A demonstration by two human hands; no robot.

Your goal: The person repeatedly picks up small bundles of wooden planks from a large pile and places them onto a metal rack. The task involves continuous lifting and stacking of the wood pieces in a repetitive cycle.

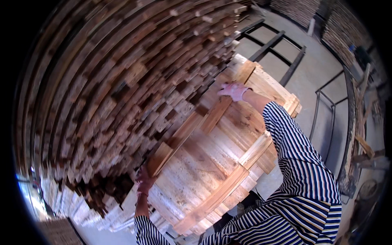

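Observation:
A stack of pale wooden boards point(200, 159) lies before me, with narrower slats across its top. My left hand point(143, 180), in a pinkish glove, is closed round the near end of a short wooden board point(160, 158) at the stack's left edge. Farther off, my right hand point(234, 91), gloved alike, reaches across the stack. Its fingers bend over the far end of a reddish wooden slat point(217, 114), and their tips are partly blurred. Along the near right side of the stack runs another long slat point(212, 200).
A tall wall of stacked lumber point(134, 81) rises close on the left, its board ends jutting out unevenly. Beyond the stack a dark metal frame point(272, 45) lies on the concrete floor. Thin metal rails point(332, 110) and scrap wood point(364, 147) stand to the right.

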